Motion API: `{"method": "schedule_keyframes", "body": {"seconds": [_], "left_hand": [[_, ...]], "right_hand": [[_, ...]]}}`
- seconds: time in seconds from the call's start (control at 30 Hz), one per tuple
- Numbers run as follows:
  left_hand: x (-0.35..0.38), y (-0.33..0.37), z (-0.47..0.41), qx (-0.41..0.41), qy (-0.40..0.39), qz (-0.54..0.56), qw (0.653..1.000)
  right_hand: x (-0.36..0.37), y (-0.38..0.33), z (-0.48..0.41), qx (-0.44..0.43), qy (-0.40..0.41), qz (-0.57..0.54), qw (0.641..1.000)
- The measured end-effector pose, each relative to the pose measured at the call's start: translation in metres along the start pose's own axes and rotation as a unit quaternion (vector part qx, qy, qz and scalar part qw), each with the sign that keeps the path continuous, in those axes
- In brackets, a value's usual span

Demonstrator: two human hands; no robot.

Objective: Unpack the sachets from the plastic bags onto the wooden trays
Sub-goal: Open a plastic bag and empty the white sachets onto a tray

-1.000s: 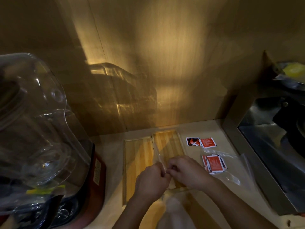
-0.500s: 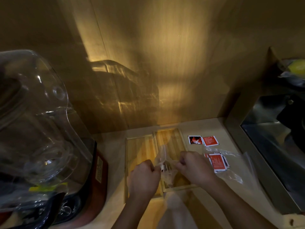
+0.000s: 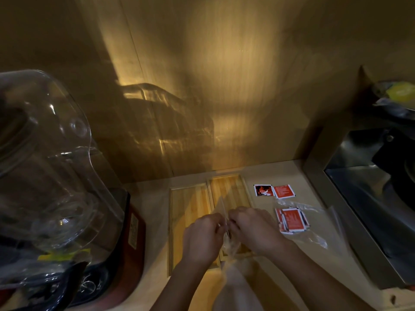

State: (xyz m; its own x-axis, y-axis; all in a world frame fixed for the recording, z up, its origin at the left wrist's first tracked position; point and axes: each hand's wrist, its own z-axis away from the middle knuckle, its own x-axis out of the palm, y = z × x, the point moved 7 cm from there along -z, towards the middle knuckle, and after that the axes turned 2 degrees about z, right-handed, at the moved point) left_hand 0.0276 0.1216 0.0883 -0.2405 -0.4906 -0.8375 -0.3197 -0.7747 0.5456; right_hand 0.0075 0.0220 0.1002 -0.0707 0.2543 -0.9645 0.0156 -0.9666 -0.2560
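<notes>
Honestly, I am having trouble making out what sits inside the clear plastic bag [image 3: 229,243] I am pinching, since its film is blurring against the dim light and its lower part is trailing down between my forearms and out of the bottom of the view. Both my left hand [image 3: 203,236] and my right hand [image 3: 253,230] are closing narrowly on the bag's top edge, fingertips almost meeting, directly over the two wooden trays [image 3: 190,209] lying side by side beneath my knuckles. Just to the right of my right hand, a stack of red sachets [image 3: 292,221] is resting inside a second plastic bag [image 3: 314,225], and beyond it, further from me, two loose sachets [image 3: 274,190] are lying flat on the counter [image 3: 148,198]. To the left of my left hand, a large clear blender jar [image 3: 45,164] is crowding the counter, and a metal-edged sink [image 3: 359,209] is bounding the right side, leaving bare tray wood ahead of my fingers.
</notes>
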Motion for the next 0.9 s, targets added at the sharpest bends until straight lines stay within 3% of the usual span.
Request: {"method": "schedule_keyframes", "body": {"seconds": [0.23,0.6,0.77,0.9], "left_hand": [[-0.014,-0.007,0.003,-0.063,0.062,-0.011,0.996],[-0.038,-0.035,0.012,-0.189,0.129,0.062,0.971],[-0.034,-0.032,0.011,-0.189,0.099,0.085,0.973],[-0.046,-0.017,0.021,-0.138,0.152,0.079,0.975]], "right_hand": [[-0.009,0.007,0.001,0.006,0.068,0.011,0.998],[-0.022,0.042,0.004,0.121,0.113,0.0,0.986],[-0.023,0.031,0.002,0.102,0.099,-0.03,0.989],[-0.024,0.034,0.002,0.127,0.097,-0.092,0.983]]}}
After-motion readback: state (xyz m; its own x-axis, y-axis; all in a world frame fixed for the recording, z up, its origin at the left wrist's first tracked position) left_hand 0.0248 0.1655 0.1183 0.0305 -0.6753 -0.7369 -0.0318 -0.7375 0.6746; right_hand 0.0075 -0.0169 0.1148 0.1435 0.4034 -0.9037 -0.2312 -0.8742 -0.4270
